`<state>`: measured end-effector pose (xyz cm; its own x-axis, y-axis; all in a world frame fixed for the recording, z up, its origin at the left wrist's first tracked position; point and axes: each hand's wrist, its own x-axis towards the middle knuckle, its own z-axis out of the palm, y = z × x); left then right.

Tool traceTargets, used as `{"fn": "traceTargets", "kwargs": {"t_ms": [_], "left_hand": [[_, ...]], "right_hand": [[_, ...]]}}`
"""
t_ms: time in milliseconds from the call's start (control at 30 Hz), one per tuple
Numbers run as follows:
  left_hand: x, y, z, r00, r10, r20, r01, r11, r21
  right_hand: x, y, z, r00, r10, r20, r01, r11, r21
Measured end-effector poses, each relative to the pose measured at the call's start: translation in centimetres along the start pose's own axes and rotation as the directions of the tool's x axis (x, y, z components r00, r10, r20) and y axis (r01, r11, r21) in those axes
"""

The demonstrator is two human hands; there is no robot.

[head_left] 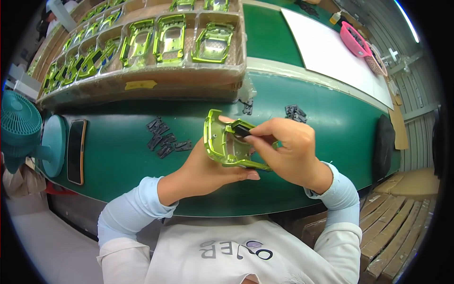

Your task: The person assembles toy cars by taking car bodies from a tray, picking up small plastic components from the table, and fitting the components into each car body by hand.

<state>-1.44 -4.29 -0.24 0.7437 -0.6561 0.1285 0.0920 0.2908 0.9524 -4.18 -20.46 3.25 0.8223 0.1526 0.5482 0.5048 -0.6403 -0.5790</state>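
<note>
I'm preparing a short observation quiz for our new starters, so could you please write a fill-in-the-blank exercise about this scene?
1. The left hand's grip supports a glossy frame that is ____ in colour.
2. The small part pinched in the right hand's grip is ____ in colour.
3. Just right of the teal desk fan lies a flat ____.
4. The large flat board to the right of the compartmented box is ____ in colour.

Missing words: green; black; smartphone; white.

A phone (76, 152) lies beside a teal fan (21, 119), a bottle (335, 18) near a white board (333, 61).
</note>
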Motion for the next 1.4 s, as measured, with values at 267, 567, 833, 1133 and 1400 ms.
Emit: {"fn": "traceTargets", "kwargs": {"t_ms": [267,567,833,1133,1400], "left_hand": [[-1.1,-0.2,0.0,0.996,-0.087,0.029,0.084,0.991,0.106],[-0.8,0.7,0.0,0.995,-0.043,0.095,0.017,0.966,0.258],[-1.0,0.8,-0.5,0.992,-0.033,0.123,-0.014,0.933,0.360],[-0.6,1.8,-0.4,0.997,-0.055,0.057,0.050,0.995,0.087],[-1.7,1.8,-0.5,0.986,0.009,0.168,-0.024,0.996,0.086]], "right_hand": [[-0.5,0.0,0.3,0.991,-0.027,0.133,0.044,0.991,-0.129],[0.7,-0.8,-0.4,0.987,-0.051,0.155,0.087,0.968,-0.235],[-0.2,0.1,0.0,0.956,-0.088,0.281,0.157,0.959,-0.236],[0.9,0.5,-0.2,0.960,-0.154,0.234,0.209,0.950,-0.230],[-0.9,-0.4,-0.2,0.965,-0.149,0.218,0.188,0.968,-0.168]]}}
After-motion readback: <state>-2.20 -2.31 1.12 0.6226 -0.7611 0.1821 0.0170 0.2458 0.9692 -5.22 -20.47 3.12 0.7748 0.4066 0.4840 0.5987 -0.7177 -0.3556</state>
